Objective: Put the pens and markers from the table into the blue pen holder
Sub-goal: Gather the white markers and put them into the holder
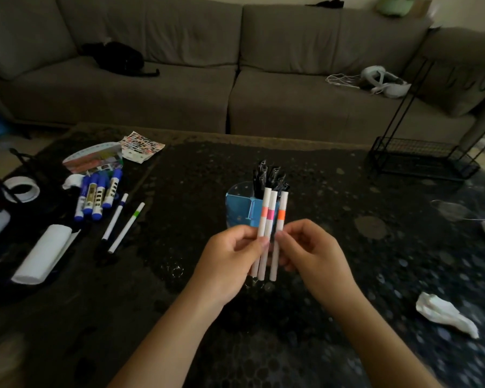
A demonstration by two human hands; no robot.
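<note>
Fingers of the left hand [230, 252] and right hand [308, 247] pinch three white pens [269, 219] upright, just in front of the blue pen holder [242, 205]; square the tips together, then lower them beside the black pens [269, 176] already inside

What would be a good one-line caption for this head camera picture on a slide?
Both hands, left and right, hold three white pens in front of the blue pen holder.
</note>
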